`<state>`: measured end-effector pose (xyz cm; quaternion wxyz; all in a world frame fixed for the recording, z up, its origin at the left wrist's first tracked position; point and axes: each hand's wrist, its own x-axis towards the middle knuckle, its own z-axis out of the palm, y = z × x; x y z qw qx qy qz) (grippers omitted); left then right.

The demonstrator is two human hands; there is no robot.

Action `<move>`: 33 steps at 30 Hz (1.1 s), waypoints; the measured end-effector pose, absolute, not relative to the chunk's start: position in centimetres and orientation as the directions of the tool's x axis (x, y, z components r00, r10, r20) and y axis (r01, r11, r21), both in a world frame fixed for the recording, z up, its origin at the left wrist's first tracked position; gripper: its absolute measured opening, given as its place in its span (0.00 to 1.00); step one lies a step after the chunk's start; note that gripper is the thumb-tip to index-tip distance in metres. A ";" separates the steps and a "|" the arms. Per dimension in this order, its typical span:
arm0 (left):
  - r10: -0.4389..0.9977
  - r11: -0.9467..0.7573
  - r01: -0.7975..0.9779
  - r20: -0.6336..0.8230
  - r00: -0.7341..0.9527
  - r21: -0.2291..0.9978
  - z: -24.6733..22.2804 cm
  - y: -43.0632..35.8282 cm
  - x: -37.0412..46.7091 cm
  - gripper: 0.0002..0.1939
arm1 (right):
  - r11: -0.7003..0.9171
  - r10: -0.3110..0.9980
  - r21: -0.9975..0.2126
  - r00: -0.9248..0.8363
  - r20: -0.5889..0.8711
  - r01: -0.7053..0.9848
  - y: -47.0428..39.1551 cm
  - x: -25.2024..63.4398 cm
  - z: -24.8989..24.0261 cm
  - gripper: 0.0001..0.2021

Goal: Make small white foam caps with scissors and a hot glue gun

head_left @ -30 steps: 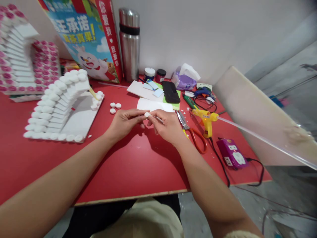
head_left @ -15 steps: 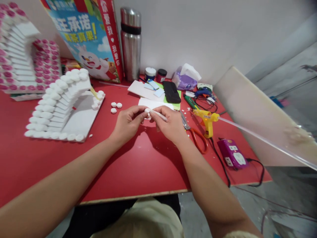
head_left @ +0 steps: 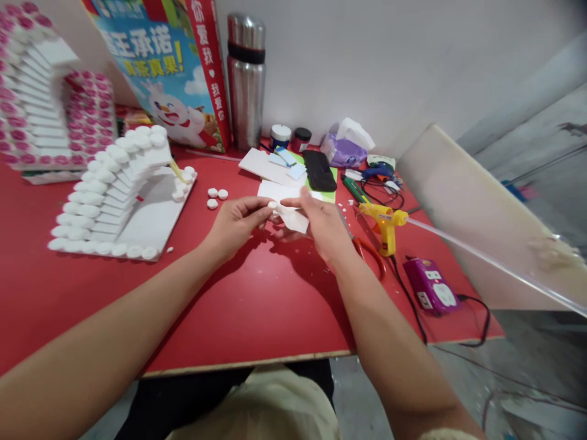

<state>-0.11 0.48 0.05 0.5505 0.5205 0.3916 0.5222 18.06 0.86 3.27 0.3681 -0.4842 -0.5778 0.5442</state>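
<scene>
One white strip (head_left: 296, 219) held over the surface (head_left: 257, 311), right of the discs (head_left: 212, 192); left hand (head_left: 238, 223) closed in a thumb-and-finger pinch on its round end (head_left: 272, 206); right hand (head_left: 329, 226) loosely parted around its right side, firm grip or mere contact impossible to tell; likely light, soft and easily creased or torn; best pinched gently at the round end, loose part only lightly guided.

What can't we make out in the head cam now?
All in the head view:
- White strip: left end covered by left hand.
- Red-handled cutters: blades mostly behind right hand.
- Pink-and-white model: cut by left edge.
- Clear rod: runs past right edge.
- Dark-lidded jar: label too small.
</scene>
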 end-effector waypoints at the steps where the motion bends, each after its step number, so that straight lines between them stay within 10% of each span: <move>1: 0.979 -0.113 -0.135 0.133 0.153 0.984 0.0 0.6 -0.3 0.10 | -0.231 0.918 -0.972 -0.322 -0.231 0.040 1.1 18.4 3.5 0.29; 5: 0.970 -0.174 -0.053 0.180 0.160 0.983 0.0 0.6 -0.6 0.11 | -0.568 0.712 -0.812 -0.577 -0.401 -0.136 1.8 19.3 3.6 0.24; 15: 0.980 -0.093 -0.132 0.115 0.164 0.987 -0.1 0.6 -0.6 0.12 | -0.493 0.762 -0.838 -0.580 -0.287 -0.233 1.0 18.9 3.4 0.10; 24: 0.984 -0.047 -0.237 0.086 0.156 0.970 -0.6 0.8 -0.4 0.12 | -0.037 0.944 -0.994 -0.322 -0.070 0.106 0.5 18.1 3.2 0.16; 33: 0.991 -0.131 -0.201 0.128 -0.027 0.971 0.3 -0.3 1.2 0.10 | 0.355 0.916 -0.731 -0.063 0.396 0.583 -0.4 16.4 2.6 0.12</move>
